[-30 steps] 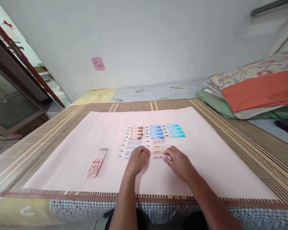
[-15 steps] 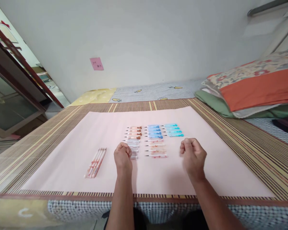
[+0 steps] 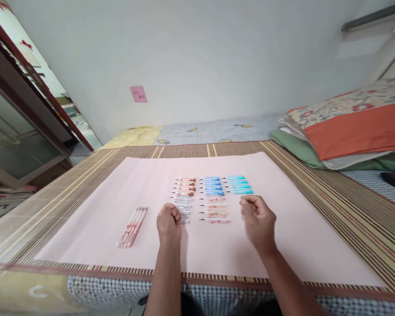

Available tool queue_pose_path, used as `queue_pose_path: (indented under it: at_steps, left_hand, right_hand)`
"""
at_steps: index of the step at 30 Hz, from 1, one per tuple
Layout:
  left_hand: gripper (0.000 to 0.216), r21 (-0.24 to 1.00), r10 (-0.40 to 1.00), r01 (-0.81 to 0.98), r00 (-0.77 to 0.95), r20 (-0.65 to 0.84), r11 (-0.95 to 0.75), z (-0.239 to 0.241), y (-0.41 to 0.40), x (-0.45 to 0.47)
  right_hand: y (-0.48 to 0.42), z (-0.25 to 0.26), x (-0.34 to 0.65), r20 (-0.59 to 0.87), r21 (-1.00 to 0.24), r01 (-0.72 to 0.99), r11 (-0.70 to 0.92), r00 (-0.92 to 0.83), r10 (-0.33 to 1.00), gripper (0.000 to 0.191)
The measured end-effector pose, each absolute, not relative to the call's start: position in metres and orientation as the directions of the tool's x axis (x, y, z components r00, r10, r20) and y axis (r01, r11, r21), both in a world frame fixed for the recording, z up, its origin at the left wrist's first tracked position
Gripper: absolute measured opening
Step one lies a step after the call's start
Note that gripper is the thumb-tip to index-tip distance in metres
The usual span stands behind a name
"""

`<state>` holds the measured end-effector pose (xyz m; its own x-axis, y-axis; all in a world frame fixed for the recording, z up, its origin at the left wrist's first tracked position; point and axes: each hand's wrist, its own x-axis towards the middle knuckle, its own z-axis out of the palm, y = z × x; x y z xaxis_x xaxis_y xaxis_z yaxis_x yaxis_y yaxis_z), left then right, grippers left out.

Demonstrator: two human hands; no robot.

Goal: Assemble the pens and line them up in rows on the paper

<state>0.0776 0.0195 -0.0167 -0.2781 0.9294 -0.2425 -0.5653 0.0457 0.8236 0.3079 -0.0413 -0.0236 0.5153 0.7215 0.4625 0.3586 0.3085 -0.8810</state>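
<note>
My left hand (image 3: 169, 220) is closed, held over the left column of pens, and I see nothing in it. Partly behind it lie several clear pens (image 3: 184, 206). My right hand (image 3: 258, 219) has its fingers curled in toward the thumb, with nothing visible in them; it hovers just below several turquoise pens (image 3: 239, 187). Between the hands lie several pink-patterned pens (image 3: 217, 210), below several blue pens (image 3: 212, 188). Several brown pens (image 3: 186, 188) lie above the clear ones. Dark thin tips point left in these rows.
A pale pink sheet (image 3: 95, 206) lies on a striped mat (image 3: 75, 188). Several white-and-pink pens (image 3: 132, 228) lie side by side on its left. Folded bedding (image 3: 355, 131) is piled at the right. A pink note (image 3: 138, 94) sticks to the wall behind.
My right hand has moved a little left, toward the pens. My left hand stays closed at nearly the same spot. The whole view has shifted slightly; the pens keep their arrangement.
</note>
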Motion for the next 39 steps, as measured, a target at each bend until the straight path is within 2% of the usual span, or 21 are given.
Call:
queue_pose_path:
  at_steps: [3,6,9,12,13,15,17,18,20,22,25,33,39]
  left_hand:
    - [0.018,0.833,0.929,-0.552,-0.281,-0.24,0.048,-0.018,0.02,0.079]
    - [0.016,0.854,0.933,-0.518,-0.278,-0.226,0.053,-0.019,0.019,0.081]
    - [0.013,0.884,0.942,-0.463,-0.264,-0.208,0.065,-0.019,0.018,0.082]
    - [0.011,0.928,0.947,-0.365,-0.264,-0.185,0.08,-0.014,0.014,0.071]
    - [0.012,0.961,0.946,-0.267,-0.286,-0.154,0.075,-0.011,0.013,0.064]
    - [0.018,0.991,0.933,0.123,-0.359,-0.014,0.062,-0.006,0.01,0.046]
    - [0.023,0.855,0.894,0.505,-0.43,0.128,0.12,-0.003,0.008,0.024]
    - [0.025,0.765,0.87,0.624,-0.455,0.189,0.161,-0.003,0.007,0.013]
    - [0.028,0.609,0.846,0.754,-0.474,0.245,0.246,-0.005,0.006,-0.007]
    - [0.029,0.519,0.841,0.788,-0.497,0.216,0.332,-0.009,0.007,-0.023]
    - [0.028,0.473,0.849,0.775,-0.519,0.1,0.418,-0.016,0.009,-0.035]
    - [0.015,0.472,0.877,0.785,-0.478,0.049,0.402,-0.021,0.011,-0.027]
    - [0.002,0.494,0.88,0.759,-0.474,-0.028,0.425,-0.019,0.011,-0.024]
  right_hand:
    - [-0.048,-0.018,0.29,0.58,-0.79,0.481,0.381,0.384,0.719,0.011]
    - [-0.06,-0.016,0.259,0.589,-0.736,0.492,0.466,0.124,0.799,0.013]
    - [-0.071,-0.021,0.227,0.462,-0.691,0.532,0.489,-0.195,0.865,0.018]
    - [-0.077,-0.028,0.209,0.261,-0.675,0.593,0.439,-0.365,0.894,0.013]
    - [-0.078,-0.03,0.206,0.216,-0.672,0.608,0.423,-0.386,0.897,0.011]
    - [-0.078,-0.034,0.204,0.171,-0.671,0.62,0.406,-0.403,0.899,0.011]
    - [-0.078,-0.038,0.204,0.165,-0.681,0.611,0.403,-0.409,0.898,0.01]
    - [-0.078,-0.04,0.204,0.167,-0.689,0.603,0.403,-0.408,0.897,0.009]
    - [-0.077,-0.043,0.204,0.169,-0.7,0.591,0.401,-0.408,0.897,0.008]
    - [-0.076,-0.045,0.203,0.164,-0.704,0.591,0.393,-0.404,0.9,0.008]
    - [-0.074,-0.047,0.201,0.148,-0.694,0.612,0.38,-0.395,0.907,0.008]
    - [-0.073,-0.042,0.198,0.099,-0.684,0.64,0.35,-0.394,0.914,0.009]
    - [-0.073,-0.045,0.199,0.128,-0.703,0.611,0.364,-0.395,0.91,0.008]
